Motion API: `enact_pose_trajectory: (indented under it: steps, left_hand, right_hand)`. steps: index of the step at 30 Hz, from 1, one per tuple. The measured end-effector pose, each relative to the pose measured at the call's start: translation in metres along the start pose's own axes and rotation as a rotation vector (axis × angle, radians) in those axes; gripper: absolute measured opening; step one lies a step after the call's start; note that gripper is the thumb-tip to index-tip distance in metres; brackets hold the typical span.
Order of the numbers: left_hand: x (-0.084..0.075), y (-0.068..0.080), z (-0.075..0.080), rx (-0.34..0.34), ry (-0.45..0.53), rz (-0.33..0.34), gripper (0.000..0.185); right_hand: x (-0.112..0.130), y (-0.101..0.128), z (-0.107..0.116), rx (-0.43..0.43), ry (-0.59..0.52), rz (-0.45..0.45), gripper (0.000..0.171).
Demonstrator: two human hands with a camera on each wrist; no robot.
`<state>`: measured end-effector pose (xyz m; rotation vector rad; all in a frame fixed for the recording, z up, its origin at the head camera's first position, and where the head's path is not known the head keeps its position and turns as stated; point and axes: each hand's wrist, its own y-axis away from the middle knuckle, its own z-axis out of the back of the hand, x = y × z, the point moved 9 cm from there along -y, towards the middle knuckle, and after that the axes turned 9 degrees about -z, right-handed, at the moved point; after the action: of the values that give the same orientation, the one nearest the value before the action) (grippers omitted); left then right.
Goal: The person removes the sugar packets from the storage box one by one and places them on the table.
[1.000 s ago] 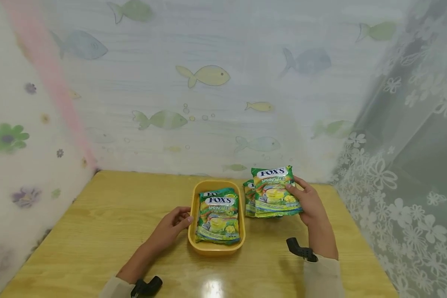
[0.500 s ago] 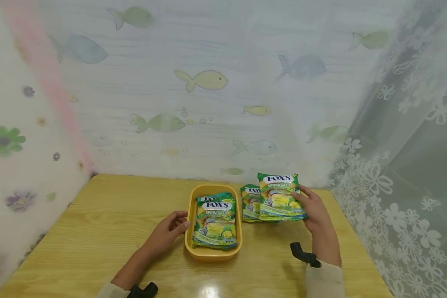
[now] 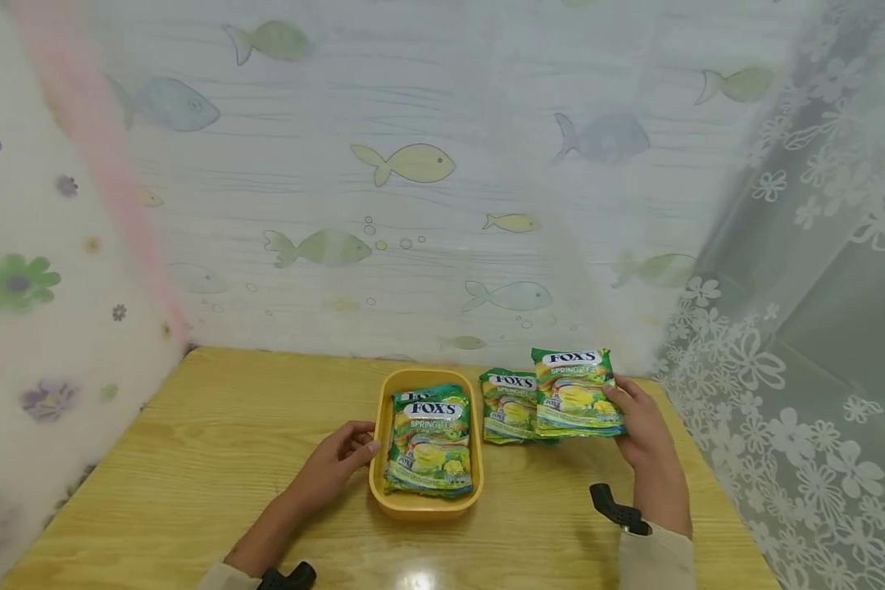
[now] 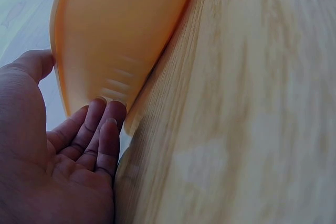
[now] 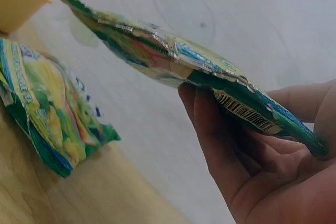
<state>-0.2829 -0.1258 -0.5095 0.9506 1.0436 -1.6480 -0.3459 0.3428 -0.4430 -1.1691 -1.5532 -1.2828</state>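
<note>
My right hand (image 3: pixel 643 419) grips a green candy bag (image 3: pixel 575 395), labelled Fox's Spring Tea, by its right side. Its thumb lies on the front, and in the right wrist view the fingers (image 5: pixel 212 140) support the back near the barcode. The bag is raised over the table, partly covering another such bag (image 3: pixel 507 406) that lies there. My left hand (image 3: pixel 335 463) rests against the left side of a yellow plastic basket (image 3: pixel 426 510). In the left wrist view its thumb touches the rim and its loosely bent fingers (image 4: pixel 94 114) meet the outer wall. Matching candy bags (image 3: pixel 431 447) lie overlapped inside.
The wooden table (image 3: pixel 221 442) ends at a fish-patterned cloth (image 3: pixel 413 270) behind it. A lace curtain (image 3: pixel 796 442) hangs along the right side and a flowered cloth (image 3: pixel 37 328) along the left. Black camera mounts (image 3: pixel 619 510) sit on both wrists.
My right hand has moved the held bag to the right, uncovering more of the bag lying on the table. The left hand stays at the basket.
</note>
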Motion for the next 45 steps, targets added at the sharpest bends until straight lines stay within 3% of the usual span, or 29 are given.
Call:
enact_pose_trajectory:
  steps: [6, 18, 26, 36, 45]
  left_hand:
    - [-0.005, -0.002, 0.002, -0.007, -0.030, -0.017, 0.049]
    - [-0.006, 0.004, 0.000, -0.003, -0.023, 0.010, 0.049]
    - [-0.005, 0.006, 0.001, -0.003, -0.018, 0.014, 0.049]
    - [-0.005, 0.006, 0.004, -0.002, -0.024, 0.025, 0.050]
    - [-0.005, 0.003, 0.001, 0.009, -0.008, -0.005, 0.050]
  right_hand:
    - [-0.002, -0.002, 0.009, 0.001, -0.040, 0.003, 0.071]
    - [-0.021, -0.004, 0.027, -0.045, -0.068, -0.061, 0.069]
    - [-0.032, -0.007, 0.037, -0.029, -0.038, -0.105, 0.065]
    - [-0.039, -0.013, 0.046, -0.056, -0.111, -0.097, 0.064]
    - [-0.044, -0.016, 0.053, -0.118, -0.229, -0.132, 0.062]
